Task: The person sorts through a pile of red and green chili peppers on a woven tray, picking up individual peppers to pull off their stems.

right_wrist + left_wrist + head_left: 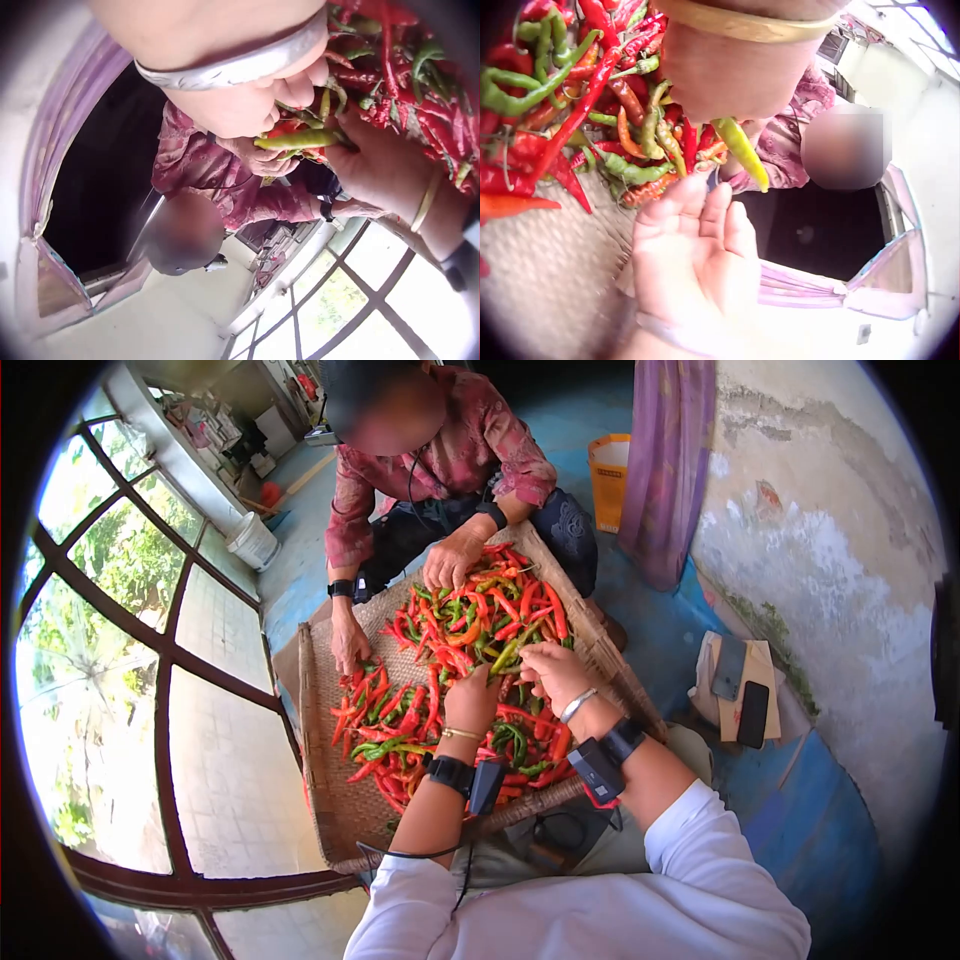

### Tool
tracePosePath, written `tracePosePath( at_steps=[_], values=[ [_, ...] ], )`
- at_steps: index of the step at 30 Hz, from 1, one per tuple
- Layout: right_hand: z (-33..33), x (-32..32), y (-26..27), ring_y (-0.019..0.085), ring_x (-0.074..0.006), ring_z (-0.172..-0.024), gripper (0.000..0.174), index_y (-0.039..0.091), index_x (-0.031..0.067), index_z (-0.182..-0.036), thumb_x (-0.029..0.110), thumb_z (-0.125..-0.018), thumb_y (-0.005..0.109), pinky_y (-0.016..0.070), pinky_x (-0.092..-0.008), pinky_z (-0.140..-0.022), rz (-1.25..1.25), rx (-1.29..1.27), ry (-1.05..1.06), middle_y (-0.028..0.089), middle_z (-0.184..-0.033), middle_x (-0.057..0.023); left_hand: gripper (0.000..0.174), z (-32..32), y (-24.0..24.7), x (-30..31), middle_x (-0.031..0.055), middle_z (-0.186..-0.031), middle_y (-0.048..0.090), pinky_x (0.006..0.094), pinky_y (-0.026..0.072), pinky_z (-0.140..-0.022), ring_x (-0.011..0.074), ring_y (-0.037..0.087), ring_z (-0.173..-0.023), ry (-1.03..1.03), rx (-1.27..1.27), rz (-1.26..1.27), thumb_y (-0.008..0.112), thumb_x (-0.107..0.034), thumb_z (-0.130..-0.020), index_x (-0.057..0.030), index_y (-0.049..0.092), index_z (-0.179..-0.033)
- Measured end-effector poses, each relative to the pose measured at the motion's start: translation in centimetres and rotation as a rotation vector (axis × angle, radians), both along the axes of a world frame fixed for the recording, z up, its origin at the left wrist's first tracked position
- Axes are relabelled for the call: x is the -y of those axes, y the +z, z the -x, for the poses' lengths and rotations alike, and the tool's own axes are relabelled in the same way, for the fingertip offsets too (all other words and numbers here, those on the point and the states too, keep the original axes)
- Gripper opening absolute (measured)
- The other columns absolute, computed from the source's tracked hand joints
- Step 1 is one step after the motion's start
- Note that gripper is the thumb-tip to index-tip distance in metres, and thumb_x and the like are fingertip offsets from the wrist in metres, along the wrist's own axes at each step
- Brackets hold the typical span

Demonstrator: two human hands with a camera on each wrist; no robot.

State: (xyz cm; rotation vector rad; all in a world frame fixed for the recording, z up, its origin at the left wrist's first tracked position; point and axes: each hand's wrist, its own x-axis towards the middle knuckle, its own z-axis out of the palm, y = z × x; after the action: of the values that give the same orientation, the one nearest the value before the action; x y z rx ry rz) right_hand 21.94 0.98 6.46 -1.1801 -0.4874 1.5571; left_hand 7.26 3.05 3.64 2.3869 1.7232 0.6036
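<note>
My left hand (472, 702) pinches a yellow-green chili pepper (506, 657) by one end, above the pile. In the right wrist view the same pepper points away from the left thumb and fingers. Close beside it is my right hand (560, 678), wearing a silver bangle. The left wrist view shows the right palm (697, 262) facing up, fingers slightly bent, nothing visible in it. Beneath both hands lies a heap of red, orange and green chili peppers (410, 710) on a woven tray (322, 760).
Opposite me sits a person in a red patterned shirt (490, 425), one hand (455, 557) over the heap and another (348, 638) at its left edge. Window panes (225, 760) stand left. Phones (752, 715) lie on a box at right, near a wall (820, 540). Behind is an orange bin (607, 490).
</note>
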Motion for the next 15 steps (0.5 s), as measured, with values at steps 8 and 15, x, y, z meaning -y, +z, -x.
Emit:
tracePosePath(
  at_steps=[8, 15],
  values=[
    [1.6, 1.1, -0.1, 0.051, -0.0094, -0.079, 0.028, 0.049, -0.0042, -0.102, 0.013, -0.08, 0.048, 0.0419, -0.0227, -0.071, -0.458, 0.406, 0.428, 0.056, -0.088, -0.0059, 0.016, 1.8, 2.0, 3.7, 0.0022, -0.082, 0.057, 0.0175, 0.0316, -0.04, 0.0045, 0.036, -0.045, -0.108, 1.357, 0.556, 0.04, -0.014, -0.086, -0.0066, 0.047, -0.098],
    [1.7, 0.9, -0.9, 0.054, -0.0283, -0.076, 0.028, 0.057, 0.0022, -0.087, 0.027, -0.073, 0.055, 0.0421, -0.0314, -0.063, -0.735, 0.94, 0.503, 0.057, -0.085, -0.0166, 0.019, 2.3, 2.1, 3.8, 0.0034, -0.084, 0.056, 0.016, 0.0317, -0.041, 0.0039, 0.036, -0.046, -0.201, 1.764, 0.8, 0.039, -0.022, -0.087, -0.0085, 0.048, -0.095]
  ],
)
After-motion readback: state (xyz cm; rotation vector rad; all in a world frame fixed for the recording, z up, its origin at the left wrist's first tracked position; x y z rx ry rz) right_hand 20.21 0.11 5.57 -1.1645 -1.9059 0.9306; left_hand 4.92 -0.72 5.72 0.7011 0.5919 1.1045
